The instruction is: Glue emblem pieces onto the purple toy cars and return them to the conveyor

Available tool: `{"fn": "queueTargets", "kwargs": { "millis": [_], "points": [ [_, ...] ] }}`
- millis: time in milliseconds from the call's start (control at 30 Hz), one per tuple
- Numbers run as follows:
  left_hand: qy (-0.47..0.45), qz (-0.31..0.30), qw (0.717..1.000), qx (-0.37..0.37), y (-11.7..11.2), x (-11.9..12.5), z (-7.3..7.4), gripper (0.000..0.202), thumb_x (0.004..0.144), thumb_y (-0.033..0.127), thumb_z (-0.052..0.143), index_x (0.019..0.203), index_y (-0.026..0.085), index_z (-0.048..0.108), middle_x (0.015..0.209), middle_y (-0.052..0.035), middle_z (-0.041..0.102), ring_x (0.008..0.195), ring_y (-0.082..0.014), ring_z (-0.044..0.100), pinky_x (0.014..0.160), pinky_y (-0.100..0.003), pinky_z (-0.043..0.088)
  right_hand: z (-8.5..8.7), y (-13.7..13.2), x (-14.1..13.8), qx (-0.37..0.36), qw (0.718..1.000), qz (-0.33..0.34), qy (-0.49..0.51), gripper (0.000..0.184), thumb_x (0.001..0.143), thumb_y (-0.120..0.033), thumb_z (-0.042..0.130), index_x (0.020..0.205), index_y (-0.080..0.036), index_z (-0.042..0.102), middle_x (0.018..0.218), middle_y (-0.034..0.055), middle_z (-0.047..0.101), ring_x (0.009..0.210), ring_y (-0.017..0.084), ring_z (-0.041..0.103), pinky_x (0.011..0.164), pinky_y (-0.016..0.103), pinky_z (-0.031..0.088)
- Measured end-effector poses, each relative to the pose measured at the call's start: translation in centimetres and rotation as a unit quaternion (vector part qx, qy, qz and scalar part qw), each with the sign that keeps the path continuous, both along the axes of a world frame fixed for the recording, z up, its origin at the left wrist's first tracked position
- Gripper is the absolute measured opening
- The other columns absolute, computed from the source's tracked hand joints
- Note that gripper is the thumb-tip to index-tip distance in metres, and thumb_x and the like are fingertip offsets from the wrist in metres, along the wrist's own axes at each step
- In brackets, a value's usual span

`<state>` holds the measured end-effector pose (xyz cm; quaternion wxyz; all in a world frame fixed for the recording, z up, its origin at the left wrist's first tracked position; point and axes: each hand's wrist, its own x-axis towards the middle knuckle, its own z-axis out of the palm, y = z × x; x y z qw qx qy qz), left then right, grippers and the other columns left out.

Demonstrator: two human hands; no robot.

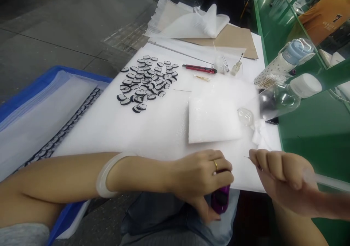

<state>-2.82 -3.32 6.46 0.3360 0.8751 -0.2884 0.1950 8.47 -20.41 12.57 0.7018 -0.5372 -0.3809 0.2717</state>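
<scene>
My left hand (201,173), with a ring and a pale bangle, wraps from above around a glossy purple toy car (220,201) with a dark window-like panel. It is held over my lap at the table's front edge, partly hidden by my fingers. To the right, my right hand (281,167) is closed in a fist. A fine needle-like tip pokes out by the thumb, and a translucent tube (328,181) shows behind the fist; whether they are one tool is hidden. Ahead of both hands lies a white foam pad (214,122).
Many small white-and-black pieces (147,80) lie scattered on the white tabletop (164,129). Behind are a red cutter knife (199,69), cotton swabs (269,81), a clear bottle (290,96) and a blue-lidded bottle (286,60). A blue tray (51,73) stands left; a green partition (314,136) right.
</scene>
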Motion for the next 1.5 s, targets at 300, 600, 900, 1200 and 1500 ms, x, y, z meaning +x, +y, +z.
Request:
{"fn": "queueTargets", "kwargs": {
  "millis": [300, 600, 900, 1200, 1500],
  "points": [
    [0.031, 0.307, 0.95, -0.049, 7.7, 5.6, 1.2, 0.046, 0.067, 0.044, 0.074, 0.099, 0.018, 0.054, 0.099, -0.0055, 0.065, 0.095, -0.0261, 0.058, 0.089, -0.043, 0.046, -0.8, 0.4, 1.3, -0.003, 0.994, -0.029, -0.109, 0.044, 0.096, -0.046, 0.051, 0.063, -0.02, 0.037, 0.062, 0.0002, 0.036, 0.062, 0.017, 0.039, 0.067, 0.037, 0.037],
    [0.045, 0.279, 0.957, -0.062, 6.1, 3.8, 1.9, 0.046, 0.066, 0.041, 0.075, 0.101, 0.02, 0.054, 0.105, -0.0063, 0.063, 0.099, -0.0275, 0.057, 0.091, -0.043, 0.042, -2.9, 4.1, 2.9, -0.121, 0.99, -0.028, -0.068, 0.043, 0.097, -0.052, 0.051, 0.068, -0.021, 0.051, 0.065, -0.0001, 0.045, 0.066, 0.018, 0.049, 0.07, 0.035, 0.041],
    [0.054, 0.103, 0.993, -0.005, 1.2, 1.4, 0.6, 0.057, 0.07, 0.045, 0.076, 0.112, 0.012, 0.058, 0.113, -0.0134, 0.063, 0.097, -0.0279, 0.056, 0.085, -0.042, 0.049, -3.3, -3.4, -1.1, -0.126, 0.991, 0.031, -0.01, 0.041, 0.094, -0.058, 0.049, 0.075, -0.022, 0.049, 0.063, -0.0015, 0.035, 0.059, 0.016, 0.033, 0.059, 0.031, 0.026],
    [0.035, 0.112, 0.993, 0.03, 1.2, 1.6, 0.4, 0.058, 0.071, 0.051, 0.076, 0.109, 0.011, 0.062, 0.106, -0.0132, 0.064, 0.086, -0.0259, 0.055, 0.077, -0.041, 0.052, -2.2, -2.9, 2.3, 0.017, 0.989, 0.103, 0.1, 0.061, 0.093, -0.071, 0.035, 0.06, -0.02, 0.031, 0.047, -0.0058, 0.018, 0.04, 0.01, 0.015, 0.045, 0.028, 0.022],
    [0.01, 0.122, 0.992, 0.025, 1.1, 1.6, 0.1, 0.055, 0.07, 0.047, 0.075, 0.11, 0.012, 0.062, 0.106, -0.012, 0.066, 0.084, -0.0248, 0.055, 0.075, -0.04, 0.052, -4.0, -0.8, 0.7, -0.032, 0.997, 0.022, -0.073, 0.036, 0.097, -0.036, 0.049, 0.066, -0.02, 0.052, 0.056, -0.0009, 0.042, 0.058, 0.016, 0.041, 0.07, 0.039, 0.036]
  ]
}}
